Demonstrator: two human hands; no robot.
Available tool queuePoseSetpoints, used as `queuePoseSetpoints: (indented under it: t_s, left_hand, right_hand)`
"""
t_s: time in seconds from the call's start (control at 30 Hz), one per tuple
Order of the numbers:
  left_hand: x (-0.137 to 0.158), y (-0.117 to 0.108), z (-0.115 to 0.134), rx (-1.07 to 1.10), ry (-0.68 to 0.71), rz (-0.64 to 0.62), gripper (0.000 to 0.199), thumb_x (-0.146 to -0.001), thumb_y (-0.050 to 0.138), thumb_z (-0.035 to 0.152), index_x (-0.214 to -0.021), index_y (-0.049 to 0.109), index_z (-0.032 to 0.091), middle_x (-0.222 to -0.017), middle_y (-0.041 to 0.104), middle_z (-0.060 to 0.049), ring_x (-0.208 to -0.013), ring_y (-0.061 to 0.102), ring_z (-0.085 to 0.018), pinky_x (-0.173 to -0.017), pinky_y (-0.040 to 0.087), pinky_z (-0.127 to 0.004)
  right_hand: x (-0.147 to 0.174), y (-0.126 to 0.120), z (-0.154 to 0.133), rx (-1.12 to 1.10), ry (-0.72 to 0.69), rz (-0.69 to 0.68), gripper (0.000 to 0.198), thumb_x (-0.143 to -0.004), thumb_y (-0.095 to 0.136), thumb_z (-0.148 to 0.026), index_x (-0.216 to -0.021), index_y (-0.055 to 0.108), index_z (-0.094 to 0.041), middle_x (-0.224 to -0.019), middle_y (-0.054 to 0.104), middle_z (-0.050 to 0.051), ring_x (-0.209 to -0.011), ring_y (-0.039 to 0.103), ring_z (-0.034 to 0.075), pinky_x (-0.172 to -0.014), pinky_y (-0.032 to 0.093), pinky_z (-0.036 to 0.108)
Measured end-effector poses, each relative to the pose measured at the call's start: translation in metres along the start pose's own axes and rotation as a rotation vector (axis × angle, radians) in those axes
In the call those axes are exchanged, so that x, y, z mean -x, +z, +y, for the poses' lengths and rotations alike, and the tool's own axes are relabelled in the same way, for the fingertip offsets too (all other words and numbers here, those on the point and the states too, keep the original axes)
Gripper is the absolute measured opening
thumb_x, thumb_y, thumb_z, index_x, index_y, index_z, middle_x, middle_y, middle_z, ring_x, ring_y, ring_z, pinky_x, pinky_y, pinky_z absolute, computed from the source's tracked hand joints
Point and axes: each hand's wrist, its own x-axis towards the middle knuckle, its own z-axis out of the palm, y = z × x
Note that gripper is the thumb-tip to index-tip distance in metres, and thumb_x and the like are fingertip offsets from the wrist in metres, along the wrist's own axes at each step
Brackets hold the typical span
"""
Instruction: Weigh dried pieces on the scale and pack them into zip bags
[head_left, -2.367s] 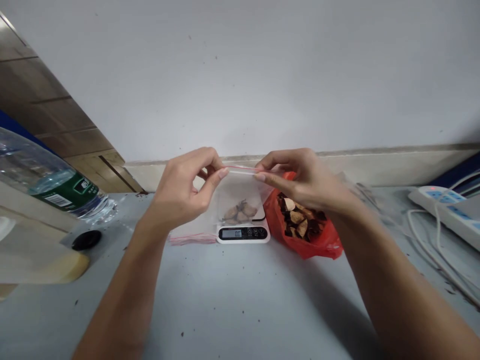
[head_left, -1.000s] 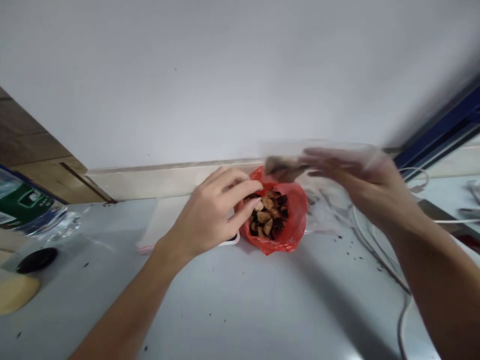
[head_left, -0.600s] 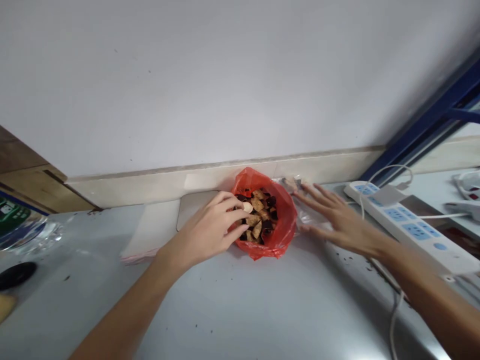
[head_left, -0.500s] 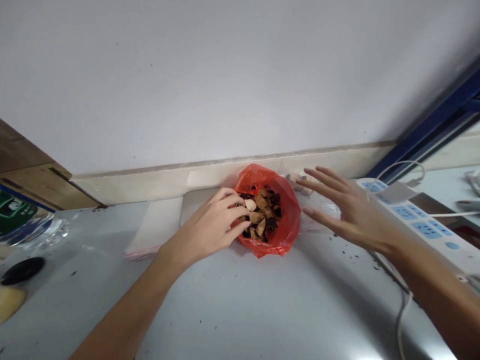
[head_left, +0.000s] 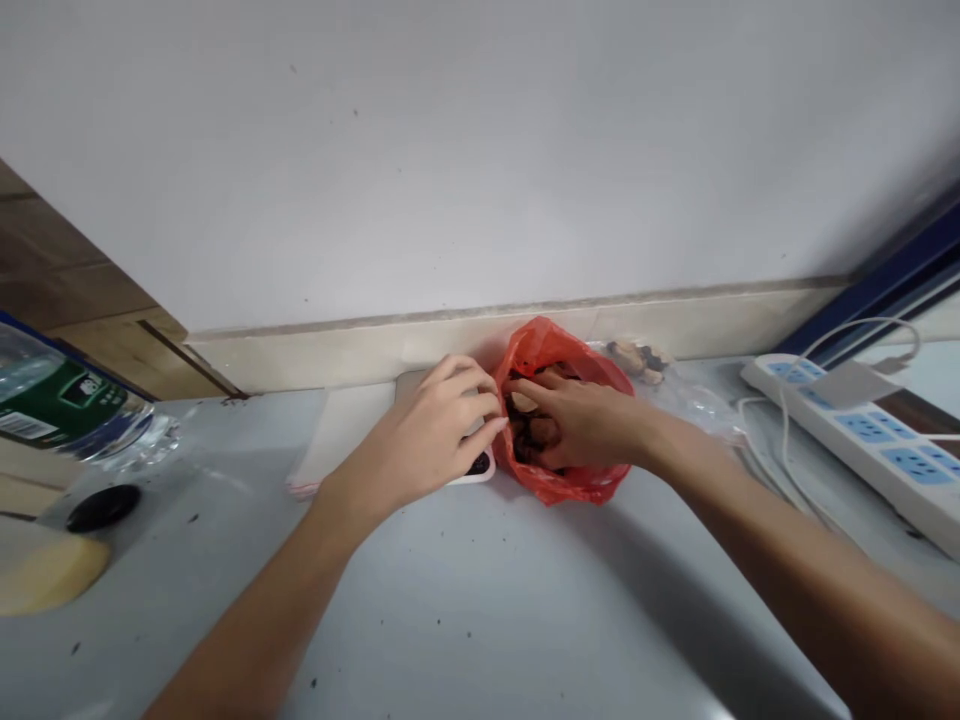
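Observation:
A red plastic bag [head_left: 559,485] stands with its mouth wide, holding brown, dark-edged dried pieces [head_left: 541,432] that look like dried slices or husks. My left hand [head_left: 442,425] is at the bag's left rim, fingers curled and closed on its edge. Inside the bag, my right hand [head_left: 589,420] touches the pieces, its fingers stretched and apart, the tips partly hidden. One pale piece [head_left: 525,402] shows by the right fingers. Partly under my left hand lies a small white kitchen scale [head_left: 480,468] with a dark display.
White sheets [head_left: 330,440] lie left of the scale. Behind the bag to the right sits a clear bag [head_left: 694,400] with pale pieces. A power strip [head_left: 862,435] with cables is at right. At left are a green-labelled bottle [head_left: 71,400], a black lid [head_left: 103,508] and a yellowish container [head_left: 56,575].
My right hand has moved left and down into the red bag. My left hand stays at the rim, and the scale's display has come into sight. The whole view has shifted slightly.

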Motion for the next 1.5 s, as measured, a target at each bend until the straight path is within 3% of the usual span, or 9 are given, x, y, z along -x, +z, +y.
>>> queuePoseSetpoints:
  t_s: [0.07,0.2,0.33,0.57,0.7,0.87,1.03,1.17,1.5]
  left_hand:
    - [0.002,-0.002,-0.002,0.007,-0.007,-0.008,0.029,-0.108,0.049,0.022,-0.099,0.076,0.017,-0.112,0.075,-0.009,-0.121,0.058,-0.025,-0.103,0.055,-0.041]
    - [0.004,-0.006,-0.005,0.009,-0.014,-0.002,0.029,-0.107,0.048,0.021,-0.098,0.076,0.017,-0.112,0.075,-0.008,-0.119,0.058,-0.025,-0.102,0.054,-0.042]
    - [0.005,-0.007,-0.006,-0.015,-0.020,0.008,0.030,-0.106,0.048,0.021,-0.095,0.076,0.018,-0.112,0.075,-0.008,-0.119,0.060,-0.025,-0.101,0.055,-0.043]
    - [0.006,-0.006,-0.007,-0.037,-0.025,-0.004,0.026,-0.105,0.051,0.019,-0.098,0.076,0.017,-0.112,0.075,-0.008,-0.118,0.061,-0.024,-0.102,0.054,-0.040]
    - [0.006,-0.007,-0.007,-0.046,-0.027,-0.003,0.026,-0.105,0.051,0.020,-0.099,0.076,0.017,-0.113,0.076,-0.009,-0.118,0.061,-0.025,-0.101,0.055,-0.043]
    - [0.006,-0.007,-0.007,-0.046,-0.039,-0.020,0.026,-0.105,0.050,0.020,-0.100,0.076,0.019,-0.113,0.076,-0.008,-0.118,0.062,-0.025,-0.101,0.055,-0.041]
    - [0.007,-0.007,-0.009,-0.055,-0.033,0.002,0.027,-0.104,0.050,0.019,-0.095,0.076,0.018,-0.110,0.076,-0.008,-0.114,0.063,-0.024,-0.099,0.056,-0.041]
    - [0.008,-0.011,-0.011,-0.087,-0.051,0.003,0.027,-0.103,0.051,0.018,-0.093,0.075,0.017,-0.107,0.076,-0.008,-0.110,0.065,-0.024,-0.098,0.056,-0.039]
    - [0.016,-0.028,-0.020,-0.033,-0.223,-0.090,0.024,-0.100,0.049,0.022,-0.094,0.073,0.020,-0.100,0.073,-0.005,-0.095,0.068,-0.023,-0.087,0.057,-0.037]
  right_hand:
    - [-0.001,-0.003,-0.001,0.019,-0.021,-0.021,0.070,-0.076,0.076,-0.030,-0.144,0.059,-0.031,-0.135,0.068,0.014,-0.109,0.071,0.037,-0.081,0.057,0.043]
    - [-0.004,-0.006,0.004,0.039,-0.074,-0.004,0.048,-0.085,0.063,-0.017,-0.131,0.069,-0.029,-0.115,0.075,0.011,-0.104,0.071,0.031,-0.079,0.056,0.038]
    - [-0.004,-0.001,0.010,0.052,-0.114,0.017,0.043,-0.088,0.058,-0.015,-0.125,0.073,-0.030,-0.104,0.075,0.009,-0.106,0.071,0.029,-0.077,0.056,0.034]
    - [-0.001,0.002,0.006,0.015,-0.101,0.017,0.061,-0.077,0.059,-0.004,-0.132,0.072,-0.028,-0.128,0.072,0.011,-0.096,0.073,0.028,-0.084,0.058,0.038]
    - [0.000,0.008,0.005,-0.011,-0.098,0.041,0.071,-0.079,0.063,-0.006,-0.145,0.064,-0.031,-0.144,0.066,0.012,-0.118,0.069,0.036,-0.092,0.058,0.044]
    - [-0.001,0.013,0.011,-0.175,-0.158,0.102,0.056,-0.076,0.058,-0.001,-0.123,0.076,-0.027,-0.133,0.072,0.010,-0.112,0.071,0.034,-0.092,0.058,0.047]
    - [0.003,0.006,0.023,-0.304,-0.163,0.167,0.026,-0.081,0.061,-0.011,-0.092,0.078,-0.027,-0.109,0.078,0.007,-0.100,0.073,0.030,-0.089,0.060,0.044]
    - [0.009,-0.004,0.034,-0.330,-0.112,0.209,0.027,-0.081,0.061,-0.016,-0.095,0.080,-0.027,-0.111,0.080,0.008,-0.098,0.074,0.030,-0.091,0.059,0.043]
    - [0.025,-0.026,0.049,-0.415,-0.012,0.277,0.021,-0.074,0.069,-0.043,-0.085,0.076,-0.027,-0.080,0.071,0.004,-0.072,0.065,0.024,-0.068,0.055,0.038]
